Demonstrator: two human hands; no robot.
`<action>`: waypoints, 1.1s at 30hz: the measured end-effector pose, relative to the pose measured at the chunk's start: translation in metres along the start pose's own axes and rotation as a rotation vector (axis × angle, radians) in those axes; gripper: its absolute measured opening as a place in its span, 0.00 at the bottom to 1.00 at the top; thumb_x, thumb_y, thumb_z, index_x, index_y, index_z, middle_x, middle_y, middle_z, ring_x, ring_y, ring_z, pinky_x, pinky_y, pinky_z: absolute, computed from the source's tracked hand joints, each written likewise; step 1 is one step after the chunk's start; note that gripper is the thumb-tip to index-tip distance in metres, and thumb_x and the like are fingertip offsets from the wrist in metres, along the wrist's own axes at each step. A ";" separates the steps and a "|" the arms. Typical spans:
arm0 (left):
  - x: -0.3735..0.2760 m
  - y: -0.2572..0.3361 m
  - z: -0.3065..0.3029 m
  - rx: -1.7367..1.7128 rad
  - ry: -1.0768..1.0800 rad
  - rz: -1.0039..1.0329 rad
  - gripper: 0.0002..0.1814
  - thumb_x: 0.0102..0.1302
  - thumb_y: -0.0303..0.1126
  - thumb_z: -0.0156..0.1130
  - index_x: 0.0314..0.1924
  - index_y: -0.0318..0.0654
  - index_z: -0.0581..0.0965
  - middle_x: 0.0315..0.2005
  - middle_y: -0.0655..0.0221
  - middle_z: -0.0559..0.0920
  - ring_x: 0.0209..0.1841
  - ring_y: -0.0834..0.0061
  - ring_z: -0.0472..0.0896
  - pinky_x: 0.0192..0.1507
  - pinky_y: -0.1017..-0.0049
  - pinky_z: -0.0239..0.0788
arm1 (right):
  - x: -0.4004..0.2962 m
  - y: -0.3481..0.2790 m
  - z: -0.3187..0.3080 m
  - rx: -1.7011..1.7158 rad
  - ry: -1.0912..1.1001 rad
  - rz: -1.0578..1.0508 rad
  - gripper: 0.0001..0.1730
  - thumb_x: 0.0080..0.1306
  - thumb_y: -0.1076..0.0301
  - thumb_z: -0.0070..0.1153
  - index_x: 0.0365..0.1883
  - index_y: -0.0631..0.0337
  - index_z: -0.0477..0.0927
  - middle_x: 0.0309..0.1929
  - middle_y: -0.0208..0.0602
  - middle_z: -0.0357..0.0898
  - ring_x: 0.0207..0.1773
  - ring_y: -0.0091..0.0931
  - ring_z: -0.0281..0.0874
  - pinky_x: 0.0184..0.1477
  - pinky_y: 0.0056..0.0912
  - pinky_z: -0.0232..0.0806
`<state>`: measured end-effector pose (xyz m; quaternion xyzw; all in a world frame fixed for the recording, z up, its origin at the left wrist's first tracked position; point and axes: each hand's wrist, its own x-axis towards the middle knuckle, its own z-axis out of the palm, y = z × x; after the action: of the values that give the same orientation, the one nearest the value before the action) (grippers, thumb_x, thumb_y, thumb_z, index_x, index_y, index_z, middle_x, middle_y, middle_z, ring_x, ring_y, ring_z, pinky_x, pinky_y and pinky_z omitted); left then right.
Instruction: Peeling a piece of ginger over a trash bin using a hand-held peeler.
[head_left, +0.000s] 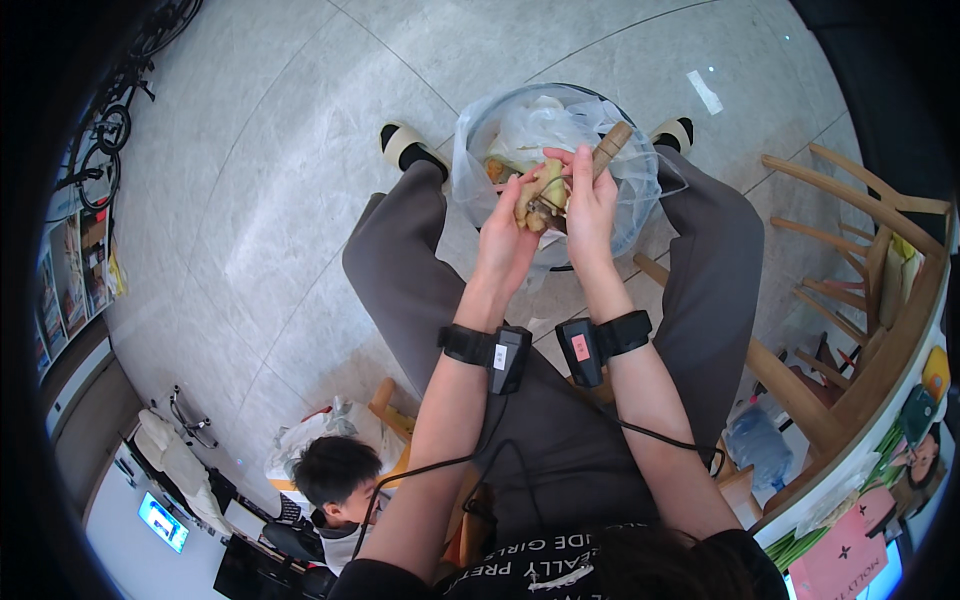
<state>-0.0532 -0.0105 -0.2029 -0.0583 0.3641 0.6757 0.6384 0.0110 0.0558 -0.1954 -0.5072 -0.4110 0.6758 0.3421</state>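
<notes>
A knobbly piece of ginger root is held in my left hand; part of it is pale yellow and bare of skin. My right hand grips a peeler with a ridged wooden handle and a looped metal wire frame. The frame lies against the ginger, with the handle pointing up and away. Both hands are close together over a round bin lined with a clear plastic bag. Inside the bin, crumpled plastic and some scraps show; my hands hide the rest.
My knees straddle the bin. Wooden chairs stand at right beside a table edge bearing green stalks and a pink bag. A large plastic water bottle is below. Another person sits behind, at lower left.
</notes>
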 end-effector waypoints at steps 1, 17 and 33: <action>0.001 0.000 0.006 -0.045 0.046 0.001 0.23 0.70 0.45 0.35 0.56 0.38 0.66 0.47 0.69 0.73 0.49 0.77 0.71 0.45 0.75 0.62 | 0.000 0.004 -0.001 -0.015 0.077 -0.114 0.22 0.69 0.53 0.40 0.24 0.62 0.69 0.33 0.36 0.78 0.33 0.18 0.73 0.33 0.18 0.65; 0.008 -0.006 -0.002 0.471 0.271 0.280 0.21 0.70 0.47 0.37 0.40 0.33 0.68 0.26 0.63 0.77 0.17 0.75 0.76 0.13 0.82 0.58 | 0.023 0.019 -0.031 -0.313 0.107 -0.031 0.15 0.59 0.58 0.56 0.30 0.62 0.75 0.18 0.29 0.74 0.20 0.18 0.65 0.26 0.23 0.60; 0.000 0.001 -0.002 1.272 0.355 0.944 0.11 0.49 0.18 0.61 0.34 0.34 0.74 0.32 0.68 0.75 0.32 0.76 0.75 0.31 0.79 0.67 | 0.003 -0.010 -0.019 -0.344 0.036 0.127 0.27 0.48 0.47 0.65 0.31 0.63 0.74 0.26 0.31 0.74 0.28 0.20 0.70 0.32 0.22 0.63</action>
<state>-0.0548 -0.0114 -0.2043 0.3692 0.7605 0.5182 0.1297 0.0287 0.0666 -0.1904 -0.5953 -0.4815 0.6066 0.2140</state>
